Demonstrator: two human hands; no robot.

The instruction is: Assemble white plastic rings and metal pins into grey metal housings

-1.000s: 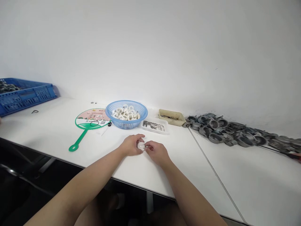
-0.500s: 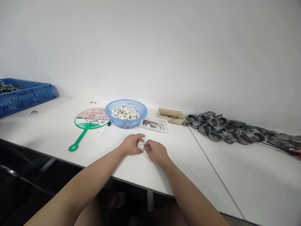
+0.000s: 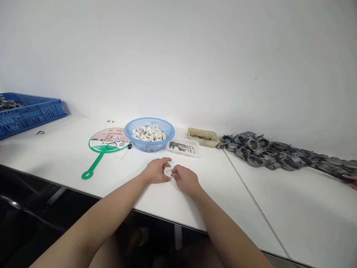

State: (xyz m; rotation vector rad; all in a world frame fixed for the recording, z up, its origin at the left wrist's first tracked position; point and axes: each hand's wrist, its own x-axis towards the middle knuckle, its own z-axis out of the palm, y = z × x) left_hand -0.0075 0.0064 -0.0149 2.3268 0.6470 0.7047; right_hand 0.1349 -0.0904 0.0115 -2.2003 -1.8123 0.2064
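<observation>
A small round white plastic part [image 3: 168, 171] is held low over the white table, between both hands. My left hand [image 3: 156, 171] curls round its left side, thumb and fingers closed on it. At its right edge, my right hand [image 3: 185, 179] pinches a tiny dark metal piece, mostly hidden by the fingertips. Just beyond stands a blue plastic basket [image 3: 150, 146] heaped with similar white parts [image 3: 150, 133]. Beside it lies a clear shallow tray [image 3: 184, 153] with thin dark pins [image 3: 182, 147] in it.
A beige tray [image 3: 204, 137] stands against the wall. Grey metal castings [image 3: 252, 149] are piled along the right. At left are a hand fan [image 3: 107, 146] with a green handle, a hex key [image 3: 40, 132] and a blue crate [image 3: 33, 115]. Another person's hand [image 3: 351, 178] shows at the right edge.
The white part has turned slightly between my fingers. Both hands stay in nearly the same place. The other person's hand at the right edge has shifted a little.
</observation>
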